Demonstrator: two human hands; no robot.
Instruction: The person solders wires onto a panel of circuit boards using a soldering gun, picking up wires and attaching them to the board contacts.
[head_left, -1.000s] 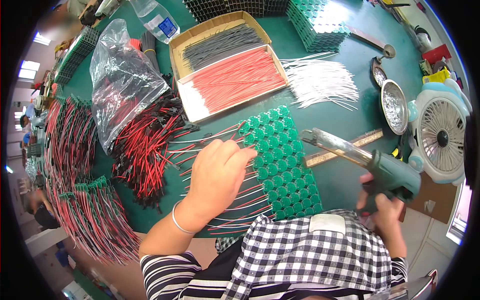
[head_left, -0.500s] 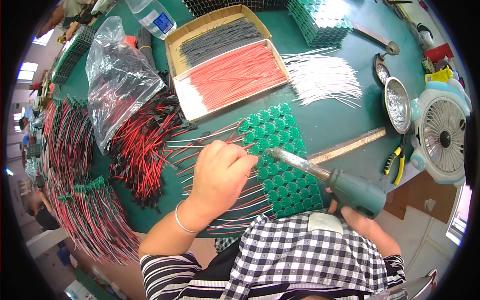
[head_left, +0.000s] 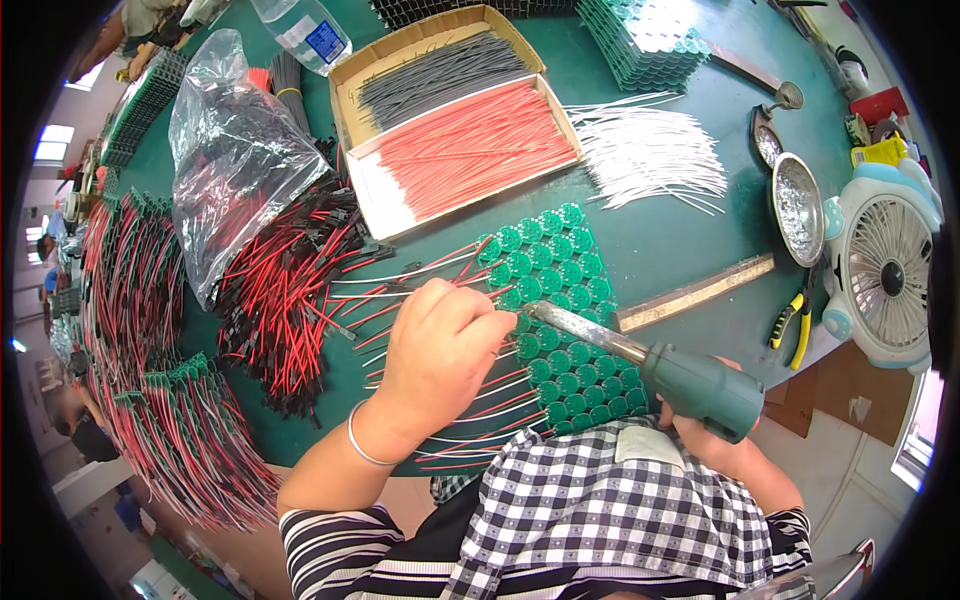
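Head view: green desk (head_left: 690,250) filled the frame, crowded. Heaps of red-and-black wired leads (head_left: 150,380) ran down its left side, with a clear plastic bag (head_left: 230,150) of more lying on them. At the top centre sat a cardboard tray (head_left: 440,110), grey wires in the far half, red wires in the near half. Loose white wires (head_left: 650,160) lay just right of it. A small white fan (head_left: 885,275) stood at the right edge, a round metal dish (head_left: 797,208) beside it, yellow-handled pliers (head_left: 795,325) below that.

In front of the person lay a green panel of round circuit boards (head_left: 560,300), thin wires trailing off its left side. The left hand (head_left: 440,355) rested on those wires at the panel's left edge, fingers curled down, pinching at a wire; exact grip hidden. The right hand (head_left: 715,435) was closed around the green handle of a soldering iron (head_left: 640,360), mostly hidden under it. The iron's metal barrel lay across the panel, tip at the left hand's fingertips, near the panel's left middle.
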